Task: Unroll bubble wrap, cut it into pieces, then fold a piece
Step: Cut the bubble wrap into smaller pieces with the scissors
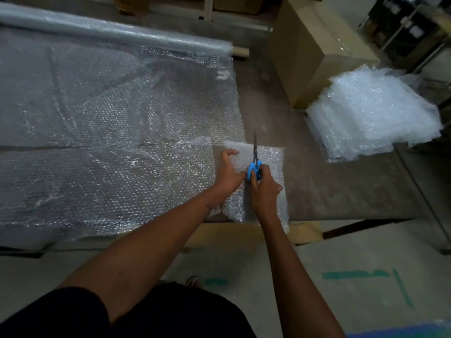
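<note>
From your head camera, your right hand (262,184) grips the blue handles of the scissors (254,164), blades pointing away from you over a small piece of bubble wrap (273,167) at the near edge of the table (329,186), while your left hand (228,172) presses that piece flat with straightened fingers, just beside the scissors. To your left the unrolled sheet (109,132) covers the table up to the roll (97,30) at the far side — and a stack of cut pieces (371,113) lies well to the right, in front of a cardboard box (314,52).
</note>
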